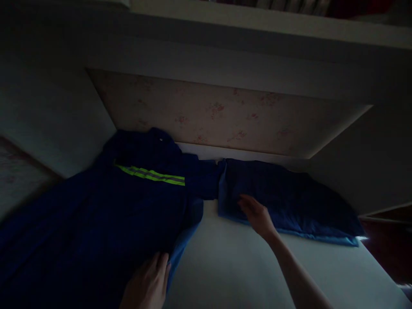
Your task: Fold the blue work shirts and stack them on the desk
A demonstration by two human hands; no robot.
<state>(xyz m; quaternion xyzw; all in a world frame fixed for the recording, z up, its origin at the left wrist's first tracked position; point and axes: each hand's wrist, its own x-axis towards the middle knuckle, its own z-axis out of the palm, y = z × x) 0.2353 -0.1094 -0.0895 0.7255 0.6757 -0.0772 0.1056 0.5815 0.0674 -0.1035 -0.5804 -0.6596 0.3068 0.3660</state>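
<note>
A dark blue work jacket (106, 214) with a yellow-green reflective stripe (151, 175) lies spread on a pale shelf surface (231, 262). My left hand (148, 283) rests flat on the jacket's lower right edge, fingers stretched out. To the right lies a folded dark blue garment (289, 201). My right hand (255, 214) lies on the front left part of that folded garment, fingers extended and lying on the cloth. The scene is dim.
A back panel with a faint reddish floral pattern (225, 116) closes the compartment behind the clothes. A pale shelf board (257, 25) runs overhead. Side walls slope in at left and right. A dark reddish floor (389, 244) shows at the far right.
</note>
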